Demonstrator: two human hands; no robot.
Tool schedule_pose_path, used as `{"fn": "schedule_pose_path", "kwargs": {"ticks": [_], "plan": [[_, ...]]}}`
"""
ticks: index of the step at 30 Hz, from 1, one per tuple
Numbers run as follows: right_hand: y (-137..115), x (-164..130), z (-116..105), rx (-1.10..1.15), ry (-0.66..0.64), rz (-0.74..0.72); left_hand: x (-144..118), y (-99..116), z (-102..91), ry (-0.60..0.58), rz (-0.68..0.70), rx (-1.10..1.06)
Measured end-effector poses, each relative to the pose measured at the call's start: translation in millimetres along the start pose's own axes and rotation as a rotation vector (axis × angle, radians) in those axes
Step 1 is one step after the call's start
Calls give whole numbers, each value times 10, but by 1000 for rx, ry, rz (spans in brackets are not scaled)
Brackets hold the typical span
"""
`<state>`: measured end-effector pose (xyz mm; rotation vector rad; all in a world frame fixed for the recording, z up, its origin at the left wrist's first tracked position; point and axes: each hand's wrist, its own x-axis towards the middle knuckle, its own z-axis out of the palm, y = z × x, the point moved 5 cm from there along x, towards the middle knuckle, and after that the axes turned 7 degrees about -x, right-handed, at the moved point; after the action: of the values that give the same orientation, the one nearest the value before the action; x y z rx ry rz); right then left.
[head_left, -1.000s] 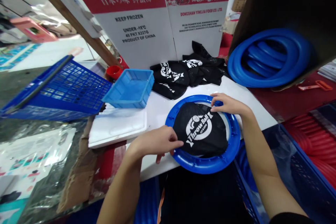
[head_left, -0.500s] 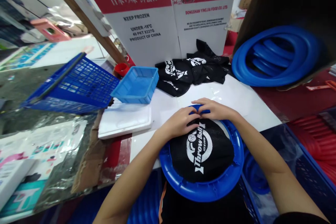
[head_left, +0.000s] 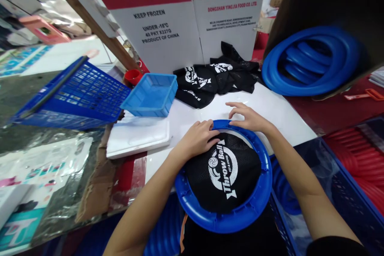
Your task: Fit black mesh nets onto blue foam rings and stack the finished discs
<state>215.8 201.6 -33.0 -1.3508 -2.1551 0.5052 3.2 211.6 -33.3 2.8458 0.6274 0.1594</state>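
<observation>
While both hands press on its far edge, a smooth blue plastic ring (head_left: pixel 223 224) lies at the lower centre of the frame, jutting over the near edge of a glossy white table (head_left: pixel 270 104). A black mesh net (head_left: pixel 223 176) with a white "Throw Ball" print fills the ring, its weave fine and slightly puckered. The left hand (head_left: pixel 199 139) rests with fingers curled on the net and the rim; the right hand (head_left: pixel 247 118) lies flat on the rim, fingers spread, gripping nothing. Above them, at centre, lies a crumpled heap of more black nets (head_left: pixel 216 78). A square light-blue tray (head_left: pixel 151 95) sits left of it, beside a tilted dark-blue slatted crate (head_left: pixel 75 94). At upper right, stacked blue rings (head_left: pixel 312 62) fill a cardboard box (head_left: pixel 324 4) on its side. White printed cartons (head_left: pixel 180 12) stand along the back
</observation>
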Motion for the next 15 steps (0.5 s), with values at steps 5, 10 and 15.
{"fn": "schedule_pose_path", "kwargs": {"ticks": [5, 10, 15], "plan": [[-89, -11, 145, -22, -178, -115, 75, 29, 49, 22, -23, 1], [-68, -10, 237, -150, -246, -78, 124, 73, 92, 15, -64, -3], [-93, -18, 261, -138, -256, -103, 150, 71, 111, 15, -88, -64]]}}
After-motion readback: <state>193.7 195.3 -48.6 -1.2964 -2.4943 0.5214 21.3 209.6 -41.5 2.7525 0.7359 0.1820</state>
